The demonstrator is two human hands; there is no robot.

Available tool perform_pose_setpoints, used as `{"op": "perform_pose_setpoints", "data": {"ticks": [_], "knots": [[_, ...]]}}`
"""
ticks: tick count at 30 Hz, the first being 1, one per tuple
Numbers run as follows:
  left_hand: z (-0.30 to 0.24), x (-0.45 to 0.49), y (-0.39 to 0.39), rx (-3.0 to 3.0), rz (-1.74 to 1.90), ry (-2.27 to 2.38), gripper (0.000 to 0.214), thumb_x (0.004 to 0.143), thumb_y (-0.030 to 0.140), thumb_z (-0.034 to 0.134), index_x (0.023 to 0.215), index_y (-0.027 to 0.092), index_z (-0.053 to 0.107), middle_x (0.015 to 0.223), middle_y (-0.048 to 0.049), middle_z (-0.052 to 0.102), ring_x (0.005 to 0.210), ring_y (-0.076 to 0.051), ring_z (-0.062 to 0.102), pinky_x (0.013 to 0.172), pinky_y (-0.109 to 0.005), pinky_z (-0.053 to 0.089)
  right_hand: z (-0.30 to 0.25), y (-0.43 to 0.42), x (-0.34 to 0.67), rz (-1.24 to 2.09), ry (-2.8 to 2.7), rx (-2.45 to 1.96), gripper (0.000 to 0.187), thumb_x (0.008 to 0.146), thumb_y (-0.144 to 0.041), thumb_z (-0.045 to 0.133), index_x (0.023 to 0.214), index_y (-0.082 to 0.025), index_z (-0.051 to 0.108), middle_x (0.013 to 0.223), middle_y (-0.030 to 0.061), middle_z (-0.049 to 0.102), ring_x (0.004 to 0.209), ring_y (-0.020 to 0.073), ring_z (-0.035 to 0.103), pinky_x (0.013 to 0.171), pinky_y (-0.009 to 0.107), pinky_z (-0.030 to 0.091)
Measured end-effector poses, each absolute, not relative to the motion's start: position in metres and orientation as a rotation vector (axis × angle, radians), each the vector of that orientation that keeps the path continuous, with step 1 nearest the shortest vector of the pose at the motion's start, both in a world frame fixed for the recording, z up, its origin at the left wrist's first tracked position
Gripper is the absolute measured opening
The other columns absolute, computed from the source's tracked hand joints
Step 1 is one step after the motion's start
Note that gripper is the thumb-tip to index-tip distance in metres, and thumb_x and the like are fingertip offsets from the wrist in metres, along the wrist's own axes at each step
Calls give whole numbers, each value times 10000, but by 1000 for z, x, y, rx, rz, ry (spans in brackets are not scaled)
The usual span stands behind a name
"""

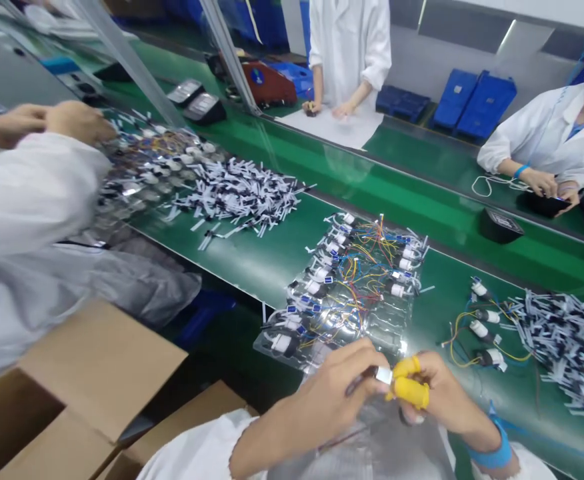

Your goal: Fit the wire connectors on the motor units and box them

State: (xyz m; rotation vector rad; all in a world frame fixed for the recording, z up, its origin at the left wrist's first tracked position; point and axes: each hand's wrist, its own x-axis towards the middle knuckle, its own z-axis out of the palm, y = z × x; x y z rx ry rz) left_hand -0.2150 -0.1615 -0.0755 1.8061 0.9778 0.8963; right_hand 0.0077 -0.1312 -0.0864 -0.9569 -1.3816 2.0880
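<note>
Above the bench's near edge, my left hand [339,383] pinches a small dark part with a white face [385,375] between thumb and fingers. My right hand [435,387] wears yellow finger cots on its fingertips, which close on the right end of that same part. Its exact kind is partly hidden by the fingers. Just beyond my hands lies a clear plastic tray [385,323] holding rows of white-and-black cylindrical parts with coloured wires. Several similar wired cylinders [487,315] lie loose on the green bench to the right.
A heap of black-and-white strips [567,353] spreads at right, another heap [245,193] at back left. Open cardboard boxes [105,363] stand at lower left. A co-worker's sleeve [32,193] reaches in at left beside more trays. Two people work across the green bench [252,263].
</note>
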Motion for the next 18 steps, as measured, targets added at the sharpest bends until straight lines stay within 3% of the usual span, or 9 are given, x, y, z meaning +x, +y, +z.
{"op": "perform_pose_setpoints", "data": {"ticks": [3, 4, 6, 8, 10, 13, 14, 18], "knots": [[-79, -225, -155, 1695, 730, 1158, 553, 900, 327, 797, 1401, 234, 583, 1215, -93, 702, 1121, -274, 629, 993, -382, 464, -86, -139, 20, 1666, -1225, -1034, 329, 935, -483, 784, 807, -182, 751, 572, 5, 659, 414, 85, 487, 422, 193, 396], [-81, -230, -153, 1672, 672, 1196, 514, 911, 357, 780, 1380, 229, 612, 1196, -94, 722, 1125, -286, 638, 998, -393, 460, -86, -139, 25, 1540, -1183, -1029, 301, 953, -464, 770, 819, -195, 753, 597, 11, 679, 441, 102, 537, 442, 204, 437], [-84, -239, -145, 1633, 589, 1203, 216, 1011, 364, 616, 1059, 195, 741, 940, -65, 753, 931, -250, 677, 879, -355, 480, -88, -133, 34, 1331, -1167, -1021, 239, 967, -429, 761, 863, -214, 769, 684, 30, 725, 560, 147, 648, 544, 243, 539], [-83, -244, -131, 1561, 612, 1172, 415, 1065, 357, 458, 759, 183, 678, 671, -26, 664, 689, -192, 630, 732, -311, 465, -94, -119, 40, 1193, -1218, -1055, 196, 959, -415, 771, 924, -222, 782, 798, 55, 767, 698, 192, 715, 663, 299, 607], [-81, -242, -112, 1461, 724, 1133, 391, 1059, 388, 444, 812, 180, 666, 633, -6, 626, 621, -172, 605, 685, -294, 469, -105, -98, 40, 1113, -1271, -1087, 231, 962, -456, 751, 991, -227, 771, 875, 68, 786, 769, 226, 744, 725, 355, 639], [-87, -228, -89, 1428, 816, 1134, 331, 1005, 436, 559, 1188, 181, 665, 812, -29, 703, 682, -187, 665, 675, -291, 507, -127, -68, 28, 1052, -1323, -1094, 324, 973, -546, 686, 1023, -228, 722, 901, 74, 790, 808, 254, 765, 752, 399, 655], [-92, -222, -84, 1450, 826, 1167, 354, 977, 437, 609, 1225, 190, 661, 837, -33, 712, 682, -191, 672, 653, -285, 508, -135, -61, 22, 1027, -1339, -1098, 336, 974, -557, 673, 1026, -226, 707, 906, 76, 791, 817, 258, 769, 764, 403, 658], [-114, -211, -77, 1472, 935, 1306, 232, 933, 398, 634, 976, 179, 697, 683, -9, 665, 576, -182, 645, 565, -263, 478, -161, -57, 9, 920, -1412, -1139, 302, 1016, -506, 603, 1072, -218, 672, 923, 91, 799, 806, 262, 789, 732, 390, 670]]}}
